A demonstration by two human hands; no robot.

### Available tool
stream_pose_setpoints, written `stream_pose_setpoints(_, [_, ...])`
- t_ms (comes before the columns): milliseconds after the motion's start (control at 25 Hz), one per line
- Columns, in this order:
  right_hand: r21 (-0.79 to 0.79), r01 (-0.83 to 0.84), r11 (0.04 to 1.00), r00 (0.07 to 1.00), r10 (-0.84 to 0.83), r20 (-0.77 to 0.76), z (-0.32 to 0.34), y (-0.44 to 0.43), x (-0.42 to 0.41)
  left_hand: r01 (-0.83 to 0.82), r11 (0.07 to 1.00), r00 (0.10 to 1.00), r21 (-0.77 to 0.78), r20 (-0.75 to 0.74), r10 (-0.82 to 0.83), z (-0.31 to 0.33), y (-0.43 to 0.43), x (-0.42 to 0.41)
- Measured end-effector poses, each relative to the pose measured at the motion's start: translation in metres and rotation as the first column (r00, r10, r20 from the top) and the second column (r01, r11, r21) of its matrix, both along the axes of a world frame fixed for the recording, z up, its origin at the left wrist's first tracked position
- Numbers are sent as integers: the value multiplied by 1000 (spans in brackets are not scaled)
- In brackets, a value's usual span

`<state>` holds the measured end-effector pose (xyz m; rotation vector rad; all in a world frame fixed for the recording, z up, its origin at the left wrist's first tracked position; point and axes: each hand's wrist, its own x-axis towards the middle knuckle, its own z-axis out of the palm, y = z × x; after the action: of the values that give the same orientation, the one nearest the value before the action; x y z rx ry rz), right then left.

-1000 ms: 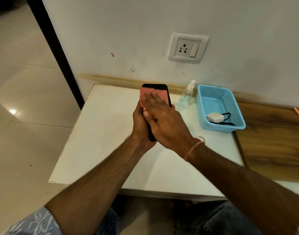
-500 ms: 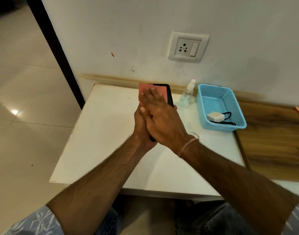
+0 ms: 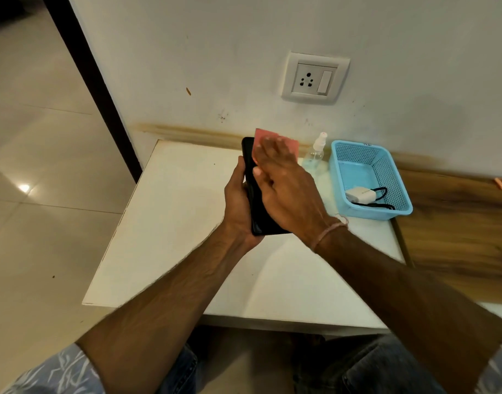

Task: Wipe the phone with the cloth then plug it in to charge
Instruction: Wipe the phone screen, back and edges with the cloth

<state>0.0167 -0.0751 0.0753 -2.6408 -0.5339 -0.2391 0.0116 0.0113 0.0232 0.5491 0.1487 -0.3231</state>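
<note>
Phone [image 3: 258,214] tilted above table [image 3: 173,223], lower half gripped by left hand [image 3: 235,200]; right hand [image 3: 286,189] flat, fingers straight, pressing cloth [image 3: 290,145] on upper face; charger [image 3: 360,194] in basket [image 3: 386,160], socket [image 3: 315,78] above.

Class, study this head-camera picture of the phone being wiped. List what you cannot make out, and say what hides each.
1. Phone screen, head view: covered by the right hand and pink cloth.
2. Left hand fingers, head view: behind the phone.
3. Charger cable's connector, head view: too small, low in the blue basket.
4. Wall socket switch, head view: too small to read on or off.
</note>
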Motion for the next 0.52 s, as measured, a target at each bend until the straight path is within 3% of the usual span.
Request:
stream_pose_setpoints(160, [56, -214, 975, 977, 214, 6, -20, -1, -50, 67, 998, 997, -23, 33, -66, -1, 14, 3])
stream_pose_setpoints(280, [-37, -296, 954, 951, 298, 81, -30, -38, -76, 36, 999, 999, -17, 21, -35, 2, 23, 8])
stream_pose_setpoints(520, [43, -67, 997, 998, 67, 15, -17, -27, -42, 22, 1000, 999, 4, -37, -21, 1, 7, 2])
